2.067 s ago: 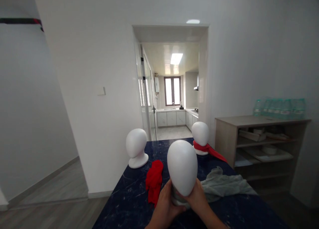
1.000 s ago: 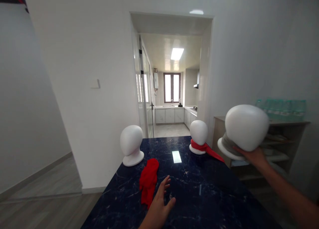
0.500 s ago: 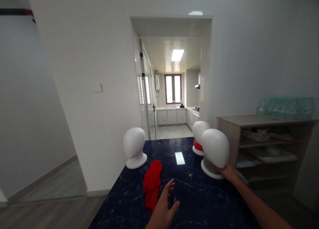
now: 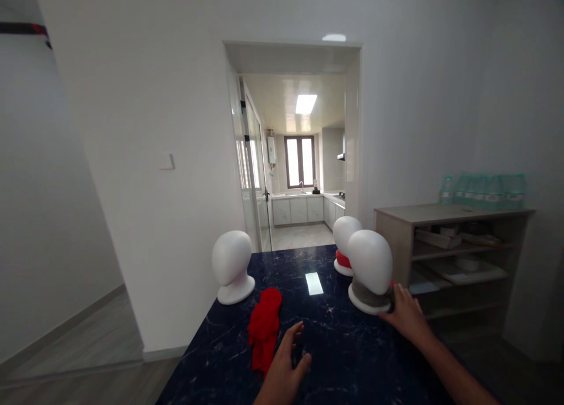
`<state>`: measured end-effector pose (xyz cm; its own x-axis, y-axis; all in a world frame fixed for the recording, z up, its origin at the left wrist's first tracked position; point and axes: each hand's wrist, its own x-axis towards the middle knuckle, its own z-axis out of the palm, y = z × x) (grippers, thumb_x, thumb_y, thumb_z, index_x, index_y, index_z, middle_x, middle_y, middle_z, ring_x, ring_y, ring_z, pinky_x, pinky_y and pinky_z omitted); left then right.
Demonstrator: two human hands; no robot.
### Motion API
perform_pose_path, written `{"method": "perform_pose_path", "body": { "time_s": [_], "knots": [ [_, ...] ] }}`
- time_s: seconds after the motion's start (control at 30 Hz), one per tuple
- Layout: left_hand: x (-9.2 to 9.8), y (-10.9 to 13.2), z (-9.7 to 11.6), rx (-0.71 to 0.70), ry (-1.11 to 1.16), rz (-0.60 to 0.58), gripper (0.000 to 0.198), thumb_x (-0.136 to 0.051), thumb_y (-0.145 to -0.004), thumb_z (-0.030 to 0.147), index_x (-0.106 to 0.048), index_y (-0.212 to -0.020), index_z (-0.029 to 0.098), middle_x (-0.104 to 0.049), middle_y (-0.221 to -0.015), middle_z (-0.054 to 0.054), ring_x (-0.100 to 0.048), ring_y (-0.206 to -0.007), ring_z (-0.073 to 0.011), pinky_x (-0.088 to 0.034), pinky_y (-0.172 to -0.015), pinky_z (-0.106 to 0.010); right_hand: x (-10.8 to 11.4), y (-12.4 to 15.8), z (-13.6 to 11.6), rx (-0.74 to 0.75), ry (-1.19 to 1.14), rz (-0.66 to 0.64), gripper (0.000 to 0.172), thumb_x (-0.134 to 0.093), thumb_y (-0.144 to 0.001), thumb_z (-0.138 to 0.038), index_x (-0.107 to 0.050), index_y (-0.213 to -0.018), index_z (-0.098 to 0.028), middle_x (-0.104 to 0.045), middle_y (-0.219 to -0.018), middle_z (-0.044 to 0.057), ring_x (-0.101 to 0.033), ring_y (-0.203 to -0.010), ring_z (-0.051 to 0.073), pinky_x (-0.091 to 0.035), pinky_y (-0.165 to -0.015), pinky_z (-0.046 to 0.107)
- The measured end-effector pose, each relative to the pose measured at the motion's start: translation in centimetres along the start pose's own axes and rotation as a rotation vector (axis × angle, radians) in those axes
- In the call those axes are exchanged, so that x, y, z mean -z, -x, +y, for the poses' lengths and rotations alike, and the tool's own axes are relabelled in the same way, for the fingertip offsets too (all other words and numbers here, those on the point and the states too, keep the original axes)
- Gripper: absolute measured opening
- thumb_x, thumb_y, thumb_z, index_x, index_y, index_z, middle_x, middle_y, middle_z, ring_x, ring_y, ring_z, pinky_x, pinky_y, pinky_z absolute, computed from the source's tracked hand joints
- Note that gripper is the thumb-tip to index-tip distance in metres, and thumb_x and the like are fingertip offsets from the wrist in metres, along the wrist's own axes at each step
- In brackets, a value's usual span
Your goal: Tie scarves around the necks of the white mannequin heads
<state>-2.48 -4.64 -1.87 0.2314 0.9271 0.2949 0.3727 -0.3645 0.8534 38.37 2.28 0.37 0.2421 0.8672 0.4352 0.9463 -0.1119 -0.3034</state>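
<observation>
My left hand (image 4: pixel 282 367) hovers over the dark blue marbled table (image 4: pixel 335 346), thumb and fingers apart, holding nothing. Just left of it lies a crumpled red knitted cloth (image 4: pixel 265 328). At the right, a white mannequin head (image 4: pixel 370 261) stands upright with a grey band (image 4: pixel 372 296) around its neck. Beside its base is my right hand (image 4: pixel 408 317), thumb and fingers apart; whether the fingertips touch the neck band is hard to see. Behind stands another mannequin head (image 4: pixel 346 234) with a red band (image 4: pixel 342 260) around its neck. A bare-necked mannequin head (image 4: pixel 231 261) stands at the table's left.
Right of the table is an open shelf unit (image 4: pixel 396 214), with wrapped green-tinted bottles (image 4: pixel 489 190) on top and trays inside. Past the table's far edge, a doorway leads into a kitchen with a glass door (image 4: pixel 255 164) at its left.
My right hand has drawn back from the neck of the near right mannequin head, showing more of the grey band. My left hand stays nearly in place. The view has shifted slightly.
</observation>
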Motion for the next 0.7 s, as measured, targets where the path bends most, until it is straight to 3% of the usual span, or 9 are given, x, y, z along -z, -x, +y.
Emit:
{"method": "perform_pose_path", "body": {
  "time_s": [0.07, 0.13, 0.2, 0.3, 0.4, 0.53, 0.6, 0.7],
  "knots": [
    [-0.1, 0.0, 0.0, 0.01, 0.006, 0.013, 0.061, -0.062, -0.097, 0.047, -0.05, -0.153, 0.026, -0.055, -0.158, -0.013, -0.054, -0.145, -0.0307, -0.044, -0.12, -0.047, -0.3, 3.2, -0.1, 0.006, 0.12, -0.002, 0.068, -0.07, -0.08, -0.038, -0.059, -0.14, -0.008, -0.056, -0.147, 0.029, -0.052, -0.139, 0.048, -0.044, -0.111, 0.057],
    [0.0, 0.1, 0.3, 0.033, 0.011, 0.041, 0.058, -0.061, -0.097, 0.05, -0.054, -0.149, 0.026, -0.058, -0.156, -0.012, -0.056, -0.142, -0.0309, -0.045, -0.119, -0.047, -0.7, 6.6, -1.1, 0.043, 0.146, -0.031, 0.049, -0.064, -0.086, -0.038, -0.067, -0.129, -0.014, -0.064, -0.132, 0.026, -0.061, -0.123, 0.046, -0.05, -0.099, 0.056],
    [0.4, 0.1, 0.8, 0.038, -0.006, 0.088, 0.054, -0.061, -0.097, 0.05, -0.058, -0.145, 0.026, -0.061, -0.152, -0.011, -0.059, -0.139, -0.0311, -0.046, -0.119, -0.048, -0.9, 9.8, -2.7, 0.079, 0.092, -0.047, 0.034, -0.06, -0.09, -0.039, -0.072, -0.118, -0.022, -0.068, -0.12, 0.02, -0.065, -0.112, 0.042, -0.051, -0.092, 0.055],
    [2.3, -0.7, 1.1, -0.029, -0.085, 0.226, 0.047, -0.064, -0.095, 0.048, -0.064, -0.136, 0.026, -0.066, -0.145, -0.01, -0.059, -0.138, -0.0332, -0.043, -0.121, -0.052, -1.5, 13.2, -5.1, 0.125, -0.03, -0.037, 0.028, -0.059, -0.091, -0.039, -0.072, -0.113, -0.029, -0.068, -0.115, 0.017, -0.065, -0.107, 0.04, -0.051, -0.089, 0.054],
    [6.1, -2.6, -0.2, -0.033, -0.101, 0.483, 0.05, -0.064, -0.094, 0.047, -0.06, -0.136, 0.022, -0.066, -0.141, -0.013, -0.061, -0.135, -0.0335, -0.045, -0.119, -0.053, -2.1, 14.6, -5.8, 0.156, -0.095, -0.009, 0.027, -0.059, -0.092, -0.04, -0.072, -0.113, -0.028, -0.068, -0.112, 0.017, -0.065, -0.102, 0.039, -0.051, -0.086, 0.052],
    [13.4, -4.8, -3.8, 0.16, -0.247, 0.916, 0.073, -0.064, -0.091, 0.052, -0.042, -0.149, 0.013, -0.058, -0.147, -0.021, -0.06, -0.136, -0.0322, -0.051, -0.113, -0.046, -2.9, 14.8, -5.1, 0.222, -0.089, 0.1, 0.024, -0.056, -0.098, -0.037, -0.073, -0.109, -0.025, -0.067, -0.104, 0.013, -0.065, -0.094, 0.032, -0.049, -0.082, 0.045],
    [16.8, -5.3, -5.7, 0.215, -0.348, 0.963, 0.083, -0.068, -0.088, 0.053, -0.038, -0.152, 0.009, -0.05, -0.155, -0.025, -0.05, -0.147, -0.0357, -0.042, -0.123, -0.048, -3.1, 14.7, -4.9, 0.254, -0.074, 0.149, 0.023, -0.056, -0.098, -0.036, -0.074, -0.108, -0.023, -0.067, -0.101, 0.012, -0.065, -0.091, 0.03, -0.048, -0.079, 0.042],
    [20.1, -6.1, -8.0, 0.273, -0.415, 0.877, 0.095, -0.077, -0.078, 0.053, -0.039, -0.152, 0.006, -0.046, -0.158, -0.03, -0.043, -0.152, -0.0419, -0.036, -0.126, -0.051, -3.3, 14.9, -5.1, 0.266, -0.049, 0.182, 0.023, -0.057, -0.098, -0.035, -0.075, -0.104, -0.022, -0.067, -0.099, 0.012, -0.065, -0.088, 0.029, -0.046, -0.076, 0.041]
  ]
}}
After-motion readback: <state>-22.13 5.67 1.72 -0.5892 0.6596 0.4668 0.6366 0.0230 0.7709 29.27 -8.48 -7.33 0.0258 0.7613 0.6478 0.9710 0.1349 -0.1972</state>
